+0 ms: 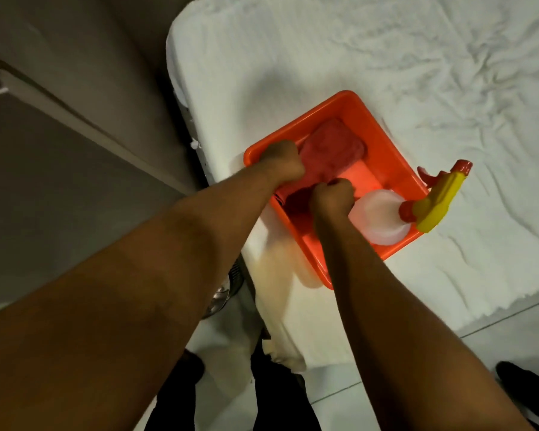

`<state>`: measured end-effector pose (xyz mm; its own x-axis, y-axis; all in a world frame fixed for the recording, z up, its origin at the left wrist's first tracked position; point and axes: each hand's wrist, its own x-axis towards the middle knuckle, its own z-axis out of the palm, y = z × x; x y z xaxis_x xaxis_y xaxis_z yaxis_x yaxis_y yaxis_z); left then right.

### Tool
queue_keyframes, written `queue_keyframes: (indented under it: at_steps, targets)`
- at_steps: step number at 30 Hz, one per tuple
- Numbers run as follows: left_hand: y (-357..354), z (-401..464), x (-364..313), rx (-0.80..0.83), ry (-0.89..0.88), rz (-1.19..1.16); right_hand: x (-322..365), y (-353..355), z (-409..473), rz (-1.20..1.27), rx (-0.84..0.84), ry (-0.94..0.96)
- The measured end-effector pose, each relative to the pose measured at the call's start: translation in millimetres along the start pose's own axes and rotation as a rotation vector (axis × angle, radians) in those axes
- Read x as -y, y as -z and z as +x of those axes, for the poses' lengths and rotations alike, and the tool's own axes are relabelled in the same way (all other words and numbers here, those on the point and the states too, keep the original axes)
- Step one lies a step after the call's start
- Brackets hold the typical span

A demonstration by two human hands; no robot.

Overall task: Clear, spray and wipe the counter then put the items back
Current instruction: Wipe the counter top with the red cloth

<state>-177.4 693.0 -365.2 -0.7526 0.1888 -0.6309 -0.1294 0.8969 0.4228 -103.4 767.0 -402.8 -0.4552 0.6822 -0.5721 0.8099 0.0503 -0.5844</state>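
Note:
An orange plastic tray (383, 132) sits on a surface covered with white cloth. In it lies a folded pink-red cloth (335, 144). A clear spray bottle (380, 216) also lies in it, its yellow and red trigger head (439, 197) hanging over the right rim. My left hand (282, 160) is closed over the tray's left rim at the corner. My right hand (332, 195) is a fist inside the tray, closed on the near end of the cloth, just left of the bottle. The fingers of both hands are hidden.
The rumpled white covering (417, 57) spreads far and right of the tray. Its left edge (181, 98) drops to a grey floor and a cabinet. Pale tiles (495, 337) and a dark shoe (523, 381) lie near right. A metal object (221, 297) sits below the edge.

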Motion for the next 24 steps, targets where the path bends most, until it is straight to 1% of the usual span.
queue_keyframes:
  at_steps: [2, 3, 4, 6, 8, 10, 12, 14, 17, 19, 21, 22, 24]
  targets:
    - [9, -14, -2, 0.123, 0.008, -0.250, 5, 9, -7, 0.053, 0.073, -0.011]
    - [17, -24, -5, 0.151, 0.012, -0.349, 11, 17, -16, 0.123, 0.130, -0.015]
    - [25, -37, -7, 0.161, 0.011, -0.415, 19, 24, -28, 0.219, 0.192, -0.029]
    - [50, -67, -11, 0.153, 0.008, -0.553, 39, 38, -62, 0.519, 0.333, -0.098]
    - [79, -103, -12, 0.155, -0.025, -0.712, 54, 51, -102, 0.776, 0.519, -0.150]
    - [116, -150, 0, 0.150, -0.085, -0.839, 73, 62, -146, 0.897, 0.652, -0.150]
    - [149, -201, 19, 0.159, -0.157, -0.917, 94, 72, -185, 0.973, 0.699, -0.117]
    - [188, -254, 53, 0.129, -0.231, -0.940, 123, 76, -236, 0.956, 0.718, -0.046]
    - [240, -319, 118, 0.054, -0.271, -1.012, 163, 61, -325, 0.834, 0.728, 0.191]
    - [270, -354, 168, 0.054, -0.254, -1.176, 184, 37, -387, 0.759, 0.754, 0.356]
    - [294, -384, 223, 0.054, -0.206, -1.346, 201, 1, -447, 0.685, 0.780, 0.476]
    - [301, -394, 246, 0.022, -0.188, -1.394, 207, -19, -471, 0.636, 0.797, 0.519]
    - [317, -414, 299, -0.134, -0.206, -1.446, 217, -63, -519, 0.538, 0.851, 0.587]
